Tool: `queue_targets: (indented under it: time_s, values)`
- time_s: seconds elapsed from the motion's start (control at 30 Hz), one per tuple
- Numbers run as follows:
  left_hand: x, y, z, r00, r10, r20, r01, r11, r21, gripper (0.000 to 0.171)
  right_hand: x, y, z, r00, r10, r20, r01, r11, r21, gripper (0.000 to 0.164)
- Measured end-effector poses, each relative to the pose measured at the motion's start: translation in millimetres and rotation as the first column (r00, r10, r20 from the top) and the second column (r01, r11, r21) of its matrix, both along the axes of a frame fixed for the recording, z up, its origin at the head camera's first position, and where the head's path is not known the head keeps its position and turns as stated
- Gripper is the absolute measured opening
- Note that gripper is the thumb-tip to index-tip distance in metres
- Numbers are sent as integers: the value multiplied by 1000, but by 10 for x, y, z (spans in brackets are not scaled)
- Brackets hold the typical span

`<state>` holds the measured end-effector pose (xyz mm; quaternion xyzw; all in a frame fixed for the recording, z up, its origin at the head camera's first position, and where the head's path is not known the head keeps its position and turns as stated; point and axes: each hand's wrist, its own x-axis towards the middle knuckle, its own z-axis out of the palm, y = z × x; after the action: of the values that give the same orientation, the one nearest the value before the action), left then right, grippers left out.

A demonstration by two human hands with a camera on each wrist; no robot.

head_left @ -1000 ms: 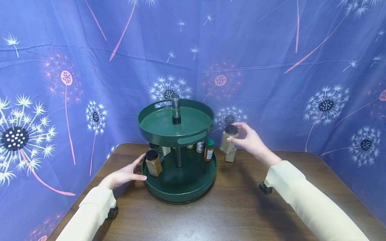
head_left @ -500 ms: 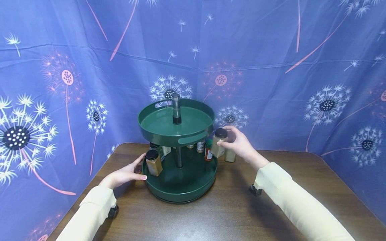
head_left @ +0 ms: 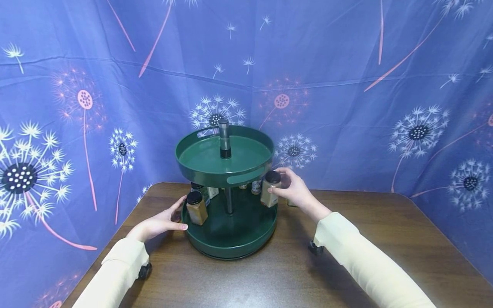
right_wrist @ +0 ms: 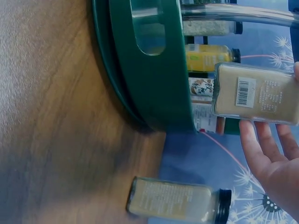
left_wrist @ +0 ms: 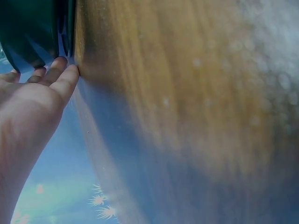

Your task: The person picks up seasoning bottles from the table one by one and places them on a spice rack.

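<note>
My right hand (head_left: 298, 190) pinches a black-lidded spice jar (head_left: 271, 192) of pale tan powder between thumb and fingers. It is over the right side of the lower tray (head_left: 231, 247) of a green two-tier turntable, below the level of the upper tray (head_left: 246, 156). In the right wrist view this jar (right_wrist: 233, 107) shows its barcode label, its base close to the tray's rim. My left hand (head_left: 161, 220) touches the lower tray's left side, fingers extended along the outer wall. Beside it on the tray, a spice jar of brown powder (head_left: 197, 214) stands upright.
Several more jars stand at the lower tray's back, including a yellow-filled jar (right_wrist: 205, 59) and a small shaker (head_left: 256, 187). Another black-lidded spice jar (right_wrist: 173, 198) stands on the wooden table (head_left: 292, 265) right of the turntable. A central post (head_left: 229, 201) joins both tiers.
My right hand has carried the spice jar left and down, from above the table to the lower tray's right side. It now covers the red, green-lidded jar. My left hand has stayed put.
</note>
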<state>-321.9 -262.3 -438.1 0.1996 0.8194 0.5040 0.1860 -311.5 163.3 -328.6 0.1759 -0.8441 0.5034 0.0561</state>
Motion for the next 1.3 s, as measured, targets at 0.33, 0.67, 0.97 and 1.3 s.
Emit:
queue_targets:
  time_s: [0.33, 0.67, 0.97, 1.3]
  values:
    - [-2, 2, -5, 1000, 5, 2, -5, 1000, -16, 92, -189, 2, -368, 997, -39, -64, 44, 996, 75, 61]
    - [13, 0, 9, 1000, 8, 5, -8, 1000, -21, 93, -214, -1, -548, 994, -36, -99, 49, 990, 129, 62]
    - [20, -1, 13, 1000, 5, 4, -5, 1000, -13, 92, -234, 31, -664, 989, -24, -147, 45, 989, 142, 60]
    - [28, 7, 14, 1000, 5, 15, -5, 1000, 7, 92, -251, 45, -728, 986, -9, -165, 29, 993, 118, 59]
